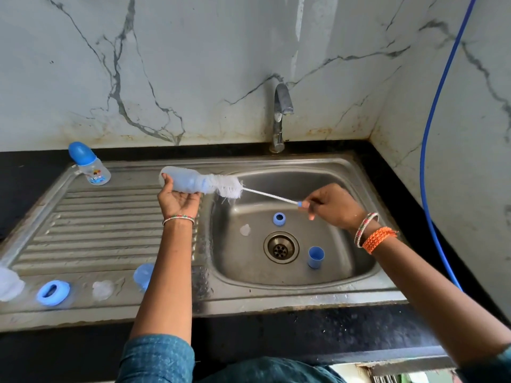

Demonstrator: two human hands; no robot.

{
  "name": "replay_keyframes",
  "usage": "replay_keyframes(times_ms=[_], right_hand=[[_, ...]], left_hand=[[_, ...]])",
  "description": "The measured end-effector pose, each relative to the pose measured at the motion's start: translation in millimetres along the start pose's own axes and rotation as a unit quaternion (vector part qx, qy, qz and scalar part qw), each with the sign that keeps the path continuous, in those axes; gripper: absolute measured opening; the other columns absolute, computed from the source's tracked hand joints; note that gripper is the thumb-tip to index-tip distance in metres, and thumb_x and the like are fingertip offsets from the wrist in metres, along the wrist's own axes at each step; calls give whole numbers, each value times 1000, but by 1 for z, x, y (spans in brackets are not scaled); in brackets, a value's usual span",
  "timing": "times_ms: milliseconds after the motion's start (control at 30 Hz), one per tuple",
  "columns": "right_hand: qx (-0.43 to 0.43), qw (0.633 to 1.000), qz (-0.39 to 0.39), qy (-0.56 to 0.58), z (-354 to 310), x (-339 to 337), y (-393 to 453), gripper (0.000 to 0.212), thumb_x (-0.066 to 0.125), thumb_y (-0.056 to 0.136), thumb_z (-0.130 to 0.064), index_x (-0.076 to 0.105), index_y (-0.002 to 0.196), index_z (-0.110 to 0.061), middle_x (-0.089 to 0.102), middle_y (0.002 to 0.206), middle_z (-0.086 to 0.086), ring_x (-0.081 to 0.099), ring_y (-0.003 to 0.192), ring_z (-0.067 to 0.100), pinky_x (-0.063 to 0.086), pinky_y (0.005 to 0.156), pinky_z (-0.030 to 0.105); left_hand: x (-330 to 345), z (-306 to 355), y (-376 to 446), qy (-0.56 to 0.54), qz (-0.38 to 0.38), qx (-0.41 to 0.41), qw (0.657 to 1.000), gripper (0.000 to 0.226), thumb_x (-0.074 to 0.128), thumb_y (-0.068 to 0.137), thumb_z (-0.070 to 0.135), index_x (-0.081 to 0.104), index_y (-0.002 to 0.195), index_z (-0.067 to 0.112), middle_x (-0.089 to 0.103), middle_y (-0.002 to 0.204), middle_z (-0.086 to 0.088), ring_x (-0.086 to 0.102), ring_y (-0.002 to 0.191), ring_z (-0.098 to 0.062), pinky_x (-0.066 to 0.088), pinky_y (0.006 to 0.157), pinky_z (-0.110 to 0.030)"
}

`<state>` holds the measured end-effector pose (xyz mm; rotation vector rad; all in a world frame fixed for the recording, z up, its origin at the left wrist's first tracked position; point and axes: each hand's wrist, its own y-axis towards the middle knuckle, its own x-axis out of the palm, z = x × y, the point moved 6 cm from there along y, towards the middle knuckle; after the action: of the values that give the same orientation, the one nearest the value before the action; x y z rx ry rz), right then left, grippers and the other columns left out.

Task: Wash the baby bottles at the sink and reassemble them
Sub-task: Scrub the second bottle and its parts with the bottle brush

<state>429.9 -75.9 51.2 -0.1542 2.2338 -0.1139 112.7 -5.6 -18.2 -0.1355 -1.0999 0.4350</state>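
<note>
We scrub a bottle over the sink.

We see the left hand curled under the clear plastic baby bottle, held sideways above the shiny steel sink. The right hand pinches the thin white bottle brush by its blue tip; the fluffy bristles sit at the bottle's mouth.

The one head-worn camera is looking forward and steeply down from close above the sink, facing the marble wall behind it.
</note>
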Motion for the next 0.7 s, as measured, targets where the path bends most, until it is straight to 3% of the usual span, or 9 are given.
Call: replay_keyframes(times_ms=[100,167,233,300,367,433,500,600,700], right_hand=[[-72,979,182,-52,-14,-18,-8,12,70,83,-18,73,92,-26,65,80,-12,58,76,8,43,60,20],[-73,978,192,-34,-13,-21,-6,10,71,82,-16,73,90,-23,65,77,-10,59,74,8,44,60,20],[13,997,50,49,-2,-11,3,10,64,88,-17,72,83,-14,61,64,-5,53,57,7,42,52,21],[132,970,-144,146,8,10,-3,29,47,97,-17,67,78,-7,46,48,-3,33,38,7,27,38,18],[144,953,-212,164,10,18,-8,36,39,99,-18,64,75,-7,39,45,-4,25,35,7,22,36,17],[71,977,-155,125,5,15,-5,35,46,98,-23,69,80,-4,48,51,-1,33,39,7,28,40,18],[-24,999,-41,-17,-4,4,-4,27,57,94,-31,71,93,-8,62,67,-1,51,52,9,40,51,20],[-82,971,101,-203,-17,-7,-10,21,60,90,-30,67,109,-24,68,98,-2,63,87,20,48,70,29],[-78,940,223,-245,-26,-15,-20,20,55,92,-24,66,108,-25,70,95,1,63,88,29,40,67,30]], left_hand=[[7,-3,1,-5,-6,-6,1000,30,54,94,30,56,99,0,64,91,-15,62,90,-29,45,93,-52],[11,-5,1,-10,-13,-10,1000,32,52,95,31,56,99,-1,62,95,-16,61,96,-31,43,96,-51],[12,-5,0,-7,-27,-8,1000,31,50,96,30,54,104,0,62,97,-16,61,96,-30,44,94,-51],[13,-4,0,-2,-42,-8,999,28,50,96,29,53,106,3,61,96,-14,61,92,-29,46,90,-52],[14,-4,-1,2,-52,-6,999,27,49,95,31,55,104,6,61,95,-12,60,90,-28,45,93,-52],[12,-2,-1,4,-46,-8,999,35,53,90,38,55,108,8,59,97,-13,60,91,-28,47,93,-50],[9,-1,2,38,-19,-15,999,52,60,81,48,50,118,12,55,103,-14,57,97,-29,49,91,-47],[0,0,9,101,73,-26,992,48,65,84,40,48,118,11,53,110,-13,57,96,-26,50,92,-46],[-1,-1,8,97,93,-25,991,24,66,86,28,51,95,11,52,101,-11,58,86,-22,50,94,-42]])
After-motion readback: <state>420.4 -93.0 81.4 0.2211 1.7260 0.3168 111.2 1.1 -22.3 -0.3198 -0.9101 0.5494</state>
